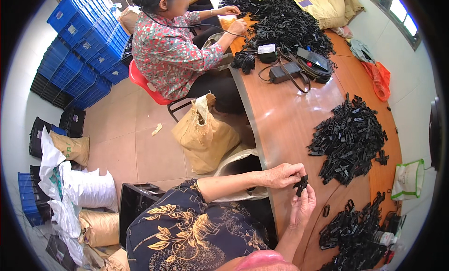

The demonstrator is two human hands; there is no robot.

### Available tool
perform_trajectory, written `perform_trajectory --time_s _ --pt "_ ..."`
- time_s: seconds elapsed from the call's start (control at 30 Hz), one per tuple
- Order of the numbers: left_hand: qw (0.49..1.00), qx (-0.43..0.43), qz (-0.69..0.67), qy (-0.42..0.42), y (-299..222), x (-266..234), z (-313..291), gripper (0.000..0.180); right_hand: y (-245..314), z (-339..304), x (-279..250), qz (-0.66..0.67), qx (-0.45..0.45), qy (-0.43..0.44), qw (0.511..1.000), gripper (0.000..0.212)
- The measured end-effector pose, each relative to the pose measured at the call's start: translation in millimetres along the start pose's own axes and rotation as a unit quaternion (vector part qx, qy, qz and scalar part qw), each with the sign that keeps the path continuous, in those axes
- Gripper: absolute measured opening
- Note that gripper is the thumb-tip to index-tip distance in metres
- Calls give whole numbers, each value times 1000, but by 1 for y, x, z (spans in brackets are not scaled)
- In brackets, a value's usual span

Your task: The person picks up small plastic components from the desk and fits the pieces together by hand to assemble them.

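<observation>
My left hand (284,174) and my right hand (303,206) meet over the near edge of the wooden table (276,140). Between their fingertips is a small black plastic part (301,185), pinched from above by the left and from below by the right. Its exact shape is partly covered by the fingers. To the right of my hands lies a large heap of similar black plastic parts (348,137). A second heap (355,233) spreads at the lower right, with a single loose piece (326,210) beside it.
A co-worker (175,51) sits on a red chair (140,84) by a bigger black heap (290,23). A black device with cords (314,65) lies mid-table. A tan sack (206,135) stands on the floor; blue crates (84,37) are stacked at the left.
</observation>
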State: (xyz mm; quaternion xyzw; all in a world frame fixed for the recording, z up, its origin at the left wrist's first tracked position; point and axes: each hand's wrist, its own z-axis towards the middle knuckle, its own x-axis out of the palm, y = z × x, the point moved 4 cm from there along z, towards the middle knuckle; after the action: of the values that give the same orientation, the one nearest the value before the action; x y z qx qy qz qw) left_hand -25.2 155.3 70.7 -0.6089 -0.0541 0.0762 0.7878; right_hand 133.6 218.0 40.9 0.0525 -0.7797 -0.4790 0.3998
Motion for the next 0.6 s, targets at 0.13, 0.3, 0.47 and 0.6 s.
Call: perform_trajectory --time_s 0.13,0.3,0.47,0.6 --pt "1000 -1 -1 -8 -2 1 -5 11 -6 -4 -4 -20 10 8 1000 23" --pt "999 -4 35 19 -2 14 -9 10 0 -16 -6 -80 -23 -38 996 20" --pt "996 -11 66 61 2 29 -11 12 11 -33 -19 -222 -52 -65 971 19" --pt "991 -33 126 11 7 27 -19 25 12 -28 -11 -285 -26 -65 956 20"
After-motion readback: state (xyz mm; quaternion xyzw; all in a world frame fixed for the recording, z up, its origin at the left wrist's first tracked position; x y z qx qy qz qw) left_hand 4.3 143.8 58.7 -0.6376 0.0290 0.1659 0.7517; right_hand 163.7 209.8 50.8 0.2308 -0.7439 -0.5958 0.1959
